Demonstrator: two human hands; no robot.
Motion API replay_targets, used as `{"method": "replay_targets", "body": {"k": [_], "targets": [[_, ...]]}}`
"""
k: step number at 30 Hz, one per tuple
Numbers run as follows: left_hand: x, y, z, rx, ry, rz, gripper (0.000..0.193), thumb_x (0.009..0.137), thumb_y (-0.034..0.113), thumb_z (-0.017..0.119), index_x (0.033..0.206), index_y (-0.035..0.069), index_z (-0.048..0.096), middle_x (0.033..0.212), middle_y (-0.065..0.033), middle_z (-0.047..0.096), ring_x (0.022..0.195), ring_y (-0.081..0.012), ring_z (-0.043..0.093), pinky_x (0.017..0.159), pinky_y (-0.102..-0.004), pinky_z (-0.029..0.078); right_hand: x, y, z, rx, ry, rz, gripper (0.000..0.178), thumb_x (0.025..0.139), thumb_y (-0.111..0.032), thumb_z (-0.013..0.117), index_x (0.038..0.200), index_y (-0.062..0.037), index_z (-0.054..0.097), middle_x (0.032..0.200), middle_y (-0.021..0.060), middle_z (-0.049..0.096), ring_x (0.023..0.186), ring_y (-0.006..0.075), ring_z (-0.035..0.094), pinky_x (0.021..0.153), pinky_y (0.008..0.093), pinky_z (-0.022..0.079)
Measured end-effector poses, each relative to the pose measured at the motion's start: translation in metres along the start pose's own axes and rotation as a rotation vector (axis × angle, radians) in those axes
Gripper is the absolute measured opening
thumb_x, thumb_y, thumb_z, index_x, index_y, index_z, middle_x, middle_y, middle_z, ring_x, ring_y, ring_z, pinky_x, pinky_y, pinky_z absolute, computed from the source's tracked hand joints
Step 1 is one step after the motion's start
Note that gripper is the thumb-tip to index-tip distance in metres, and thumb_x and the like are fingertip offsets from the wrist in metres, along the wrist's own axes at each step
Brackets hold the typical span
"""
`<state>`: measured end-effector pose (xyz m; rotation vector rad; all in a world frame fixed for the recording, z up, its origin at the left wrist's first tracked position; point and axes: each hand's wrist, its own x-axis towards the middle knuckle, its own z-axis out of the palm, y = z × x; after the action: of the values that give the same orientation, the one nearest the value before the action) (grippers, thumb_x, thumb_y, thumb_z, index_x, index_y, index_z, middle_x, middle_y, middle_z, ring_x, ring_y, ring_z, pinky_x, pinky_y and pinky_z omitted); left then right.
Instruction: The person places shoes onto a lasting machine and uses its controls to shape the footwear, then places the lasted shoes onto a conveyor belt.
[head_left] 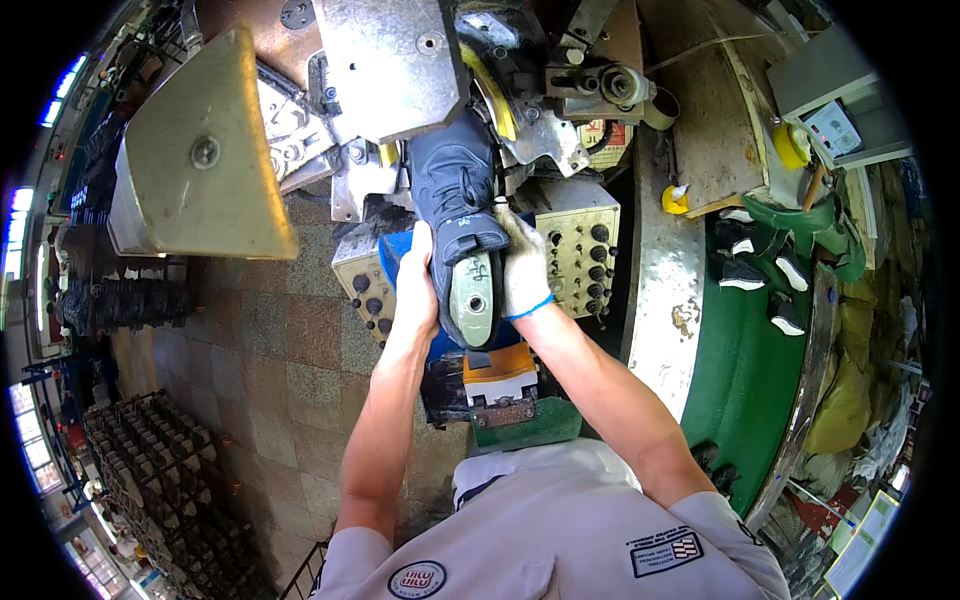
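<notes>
Between my hands is a black laced shoe upper (455,185) on a green shoe last (473,298). Its toe end reaches in under the metal plate (395,75) of a machine, and the heel end points toward me. My left hand (415,278), bare, presses on the left side of the shoe near the heel. On the opposite side my right hand (525,262), in a pale glove with a blue cuff, grips the shoe. Below the heel sits an orange and white machine part (500,375).
Control boxes with black knobs (585,262) flank the shoe. A large pale machine cover (200,150) juts out at the left. At the right, black shoe uppers with white parts (765,275) lie on a green conveyor (745,370). A loaded rack (170,480) stands at lower left.
</notes>
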<state>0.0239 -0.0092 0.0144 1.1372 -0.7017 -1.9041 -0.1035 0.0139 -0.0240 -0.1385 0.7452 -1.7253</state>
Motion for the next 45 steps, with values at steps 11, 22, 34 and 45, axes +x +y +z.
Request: {"method": "replay_targets", "body": {"k": [11, 22, 34, 45], "targets": [[0.002, -0.011, 0.003, -0.037, 0.066, -0.01, 0.054, 0.103, 0.054, 0.045, 0.114, 0.006, 0.067, 0.104, -0.0074, 0.071, 0.089, -0.019, 0.069, 0.082, -0.0344, 0.056, -0.001, -0.016, 0.006, -0.095, 0.063, 0.051, 0.033, 0.099, -0.028, 0.065, 0.115, 0.0, 0.069, 0.099, 0.003, 0.069, 0.087, 0.0118, 0.064, 0.079, 0.0275, 0.052], [0.015, -0.051, 0.005, -0.278, 0.015, 0.109, 0.052, 0.108, 0.047, 0.036, 0.127, 0.003, 0.058, 0.112, -0.0073, 0.067, 0.1, -0.0182, 0.063, 0.092, -0.0341, 0.051, 0.002, -0.03, 0.009, -0.358, 0.078, 0.026, 0.028, 0.101, -0.032, 0.062, 0.092, -0.0072, 0.071, 0.081, -0.0072, 0.059, 0.072, 0.0033, 0.052, 0.063, 0.0235, 0.042], [0.019, -0.052, -0.019, 0.009, -0.05, 0.053, 0.071, 0.105, 0.062, 0.025, 0.128, 0.005, 0.061, 0.116, -0.0076, 0.067, 0.104, -0.0192, 0.062, 0.095, -0.0336, 0.048, 0.002, -0.033, -0.007, -0.725, 0.03, 0.003, 0.051, 0.1, -0.046, 0.058, 0.087, 0.0017, 0.071, 0.074, -0.0024, 0.061, 0.069, 0.0063, 0.048, 0.059, 0.0297, 0.041], [-0.08, -0.001, 0.057, 0.489, 0.246, 0.478, 0.065, 0.099, 0.034, 0.06, 0.147, -0.005, 0.04, 0.139, -0.0196, 0.053, 0.126, -0.0279, 0.052, 0.109, -0.0357, 0.036, -0.113, -0.138, -0.243, -0.118, 0.322, 0.022, 0.062, 0.101, -0.051, 0.048, 0.127, 0.0058, 0.055, 0.119, 0.0256, 0.065, 0.09, 0.0345, 0.07, 0.066, 0.0397, 0.056]]}}
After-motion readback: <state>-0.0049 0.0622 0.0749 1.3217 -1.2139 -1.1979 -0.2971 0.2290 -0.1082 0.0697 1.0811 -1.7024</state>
